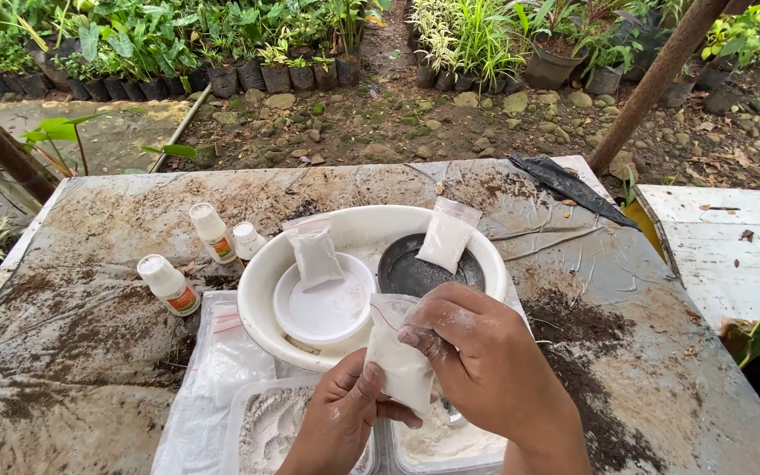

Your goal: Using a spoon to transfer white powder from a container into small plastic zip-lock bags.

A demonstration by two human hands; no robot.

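Three small white bottles (211, 232) stand on the soil-stained table (90, 352) at the left, caps on; just right of them a large white basin (261, 277) holds two filled little bags, one (315, 255) on a white lid (325, 310), one (447, 236) leaning over a dark dish (415, 274), so two bags look finished; nearer, the left hand (336, 427) pinches a third small bag (400, 361) from below while the right hand (477, 361) closes on its upper edge; this bag looks part-filled and not yet set in the basin; open tubs of white powder (266, 427) lie beneath.

left hand (338, 420), right hand (477, 352) gripping powder sachet (399, 362), white basin (261, 281)
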